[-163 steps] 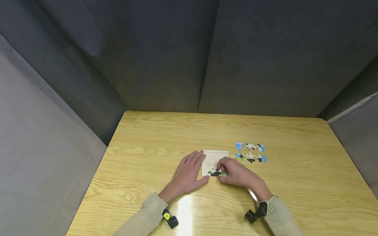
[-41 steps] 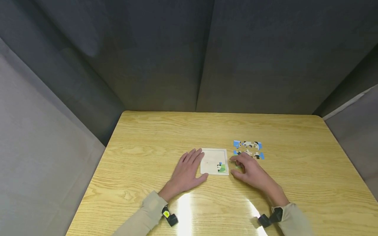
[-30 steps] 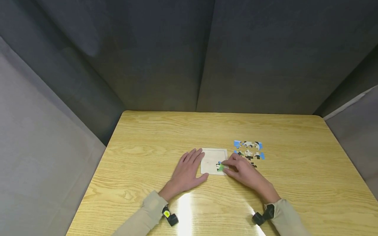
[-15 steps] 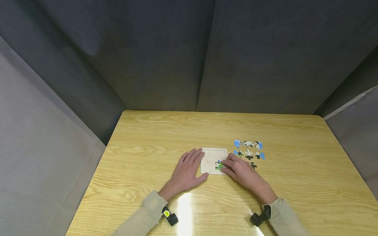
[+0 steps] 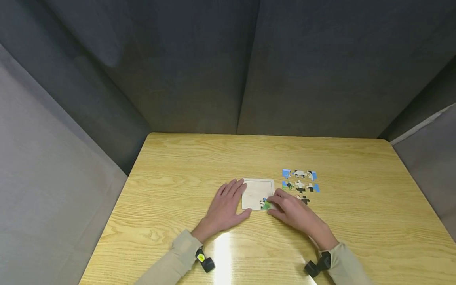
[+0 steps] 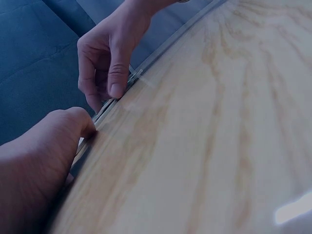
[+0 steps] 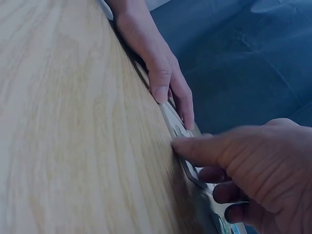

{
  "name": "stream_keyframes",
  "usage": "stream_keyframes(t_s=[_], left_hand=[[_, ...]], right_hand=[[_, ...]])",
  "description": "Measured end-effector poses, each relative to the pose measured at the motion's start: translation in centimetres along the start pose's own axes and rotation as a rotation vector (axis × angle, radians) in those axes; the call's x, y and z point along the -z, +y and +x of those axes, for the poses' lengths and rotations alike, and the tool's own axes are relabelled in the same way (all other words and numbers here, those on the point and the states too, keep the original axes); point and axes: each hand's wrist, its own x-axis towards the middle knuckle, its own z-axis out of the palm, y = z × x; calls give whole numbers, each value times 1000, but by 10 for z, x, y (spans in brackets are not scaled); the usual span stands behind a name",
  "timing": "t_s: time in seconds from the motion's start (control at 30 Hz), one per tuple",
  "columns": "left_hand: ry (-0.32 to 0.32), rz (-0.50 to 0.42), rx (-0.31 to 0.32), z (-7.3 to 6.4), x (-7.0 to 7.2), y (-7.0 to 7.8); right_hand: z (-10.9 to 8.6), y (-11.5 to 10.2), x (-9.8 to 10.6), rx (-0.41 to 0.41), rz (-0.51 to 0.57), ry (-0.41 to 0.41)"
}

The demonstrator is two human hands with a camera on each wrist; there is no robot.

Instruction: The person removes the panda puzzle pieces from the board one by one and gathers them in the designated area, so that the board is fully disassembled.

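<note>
In the head view my left hand rests at the left edge of a square pale puzzle tray, its fingers straight and thumb spread near the front edge. My right hand is at the tray's lower right corner. Its fingers and thumb pinch a green, black and white puzzle piece, partly hidden by the fingertips. In the right wrist view the thumb of my right hand lies by the tray's edge, with the other fingers curled. My left hand looms close in the left wrist view.
Right of the tray lie several loose puzzle pieces in rows, showing blue, white and black panda parts. Part of the lowest row is behind my right hand. The wooden table ends at dark curtains.
Dark pieces along the tray's bottom row 5.4 seconds ago now lie on the table. My right hand came leftward to the green piece, which shifted slightly toward the tray's front edge. My left hand stayed.
</note>
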Motion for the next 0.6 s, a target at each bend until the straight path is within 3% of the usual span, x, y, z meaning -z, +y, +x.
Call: stream_keyframes(t_s=[0.33, 0.6], left_hand=[[-8, 0, 5, 1, 0, 0], [0, -12, 1, 0, 0, 0]], right_hand=[[1, 2, 5, -9, 55, -22], [3, 2, 7, -45, 134, -87]])
